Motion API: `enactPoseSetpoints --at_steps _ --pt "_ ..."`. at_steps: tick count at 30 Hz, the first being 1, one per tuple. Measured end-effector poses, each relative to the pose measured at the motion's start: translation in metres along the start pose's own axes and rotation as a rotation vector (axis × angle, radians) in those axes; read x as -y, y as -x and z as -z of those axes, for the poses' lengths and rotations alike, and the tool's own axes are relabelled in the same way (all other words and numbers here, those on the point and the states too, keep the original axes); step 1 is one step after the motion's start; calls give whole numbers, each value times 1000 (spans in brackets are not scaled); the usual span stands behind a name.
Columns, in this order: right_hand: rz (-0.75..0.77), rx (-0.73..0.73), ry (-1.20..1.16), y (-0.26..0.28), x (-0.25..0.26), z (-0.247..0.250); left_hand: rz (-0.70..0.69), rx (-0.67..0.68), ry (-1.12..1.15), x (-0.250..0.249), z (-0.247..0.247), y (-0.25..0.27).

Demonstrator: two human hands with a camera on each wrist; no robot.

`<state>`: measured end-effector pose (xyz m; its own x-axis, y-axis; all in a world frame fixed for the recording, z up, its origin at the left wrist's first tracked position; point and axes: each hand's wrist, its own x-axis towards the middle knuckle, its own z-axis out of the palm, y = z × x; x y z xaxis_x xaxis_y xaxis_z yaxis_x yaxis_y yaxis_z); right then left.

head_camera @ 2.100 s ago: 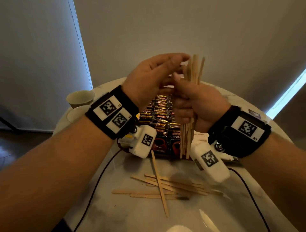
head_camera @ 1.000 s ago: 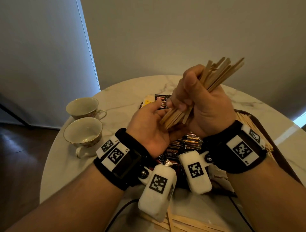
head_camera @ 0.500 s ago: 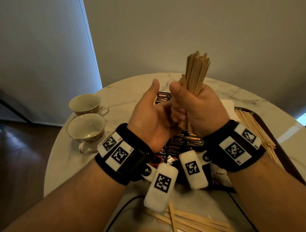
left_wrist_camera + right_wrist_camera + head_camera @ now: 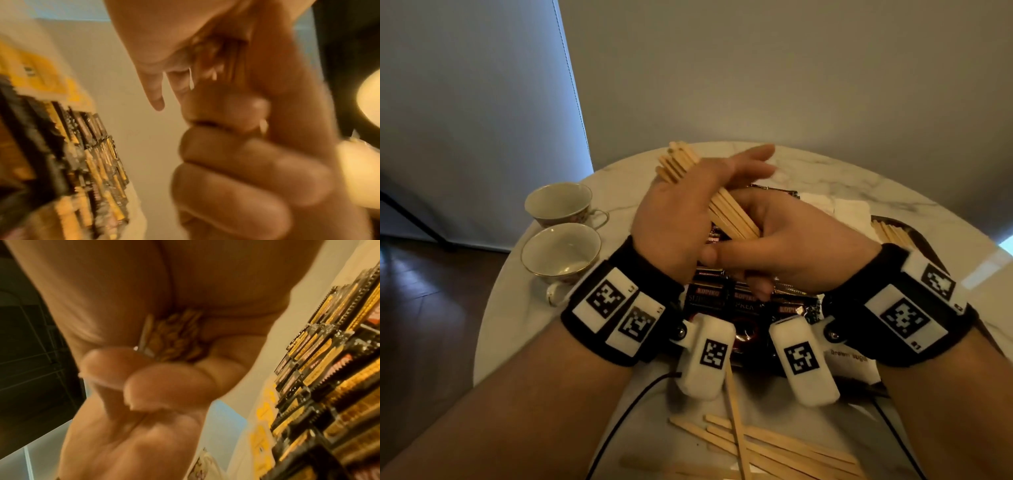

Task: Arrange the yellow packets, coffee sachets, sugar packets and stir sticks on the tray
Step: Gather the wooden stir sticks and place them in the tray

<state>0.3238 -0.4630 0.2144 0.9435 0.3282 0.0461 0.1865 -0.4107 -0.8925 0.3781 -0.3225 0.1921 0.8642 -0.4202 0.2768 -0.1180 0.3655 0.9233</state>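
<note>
Left hand (image 4: 681,219) lay flat, fingers straight, pressed against the stir-stick bundle (image 4: 722,205) — upright half a second earlier, now tilted left; right hand (image 4: 787,253) gripped it above the coffee sachets (image 4: 726,301); squaring appeared unfinished — more sticks (image 4: 774,448) lay loose on the table (image 4: 500,308).

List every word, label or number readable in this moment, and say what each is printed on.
"KOPIKO": gold lettering on the black foil coffee sachets on the tray.
"Brown sugar": on the white paper sugar packet beside the right wrist; its last letters are blurred.
Square black-and-white code markers on both wristbands: patterns; their tiny corner characters are unreadable.
Both wrist views: print too blurred.
</note>
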Motion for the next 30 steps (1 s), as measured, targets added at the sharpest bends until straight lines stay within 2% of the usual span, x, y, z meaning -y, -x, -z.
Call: enactPoseSetpoints --at_steps 3,5,7,10,13,18,21,27,30 --pt "41 -211 -272 -5 -5 3 59 -158 249 -6 7 -9" --pt "90 -318 -372 -6 -6 0 65 -191 267 -10 6 -9" --pt "130 -386 -349 -8 -7 -6 52 -183 233 -11 5 -8" --pt "145 -427 -312 -7 -3 -7 31 -209 167 -12 6 -8" --pt "111 -416 -381 -3 4 1 -26 -323 90 -13 9 -7" --pt "47 -351 -549 2 14 4 -319 -428 -33 -19 12 -3" --pt "34 -352 -559 3 15 4 -426 -435 -176 -25 6 -1" --pt "68 -587 -555 4 21 4 -387 -463 -366 -31 -11 5" --pt "106 -666 -548 5 21 7 -415 -445 -466 -35 -19 9"
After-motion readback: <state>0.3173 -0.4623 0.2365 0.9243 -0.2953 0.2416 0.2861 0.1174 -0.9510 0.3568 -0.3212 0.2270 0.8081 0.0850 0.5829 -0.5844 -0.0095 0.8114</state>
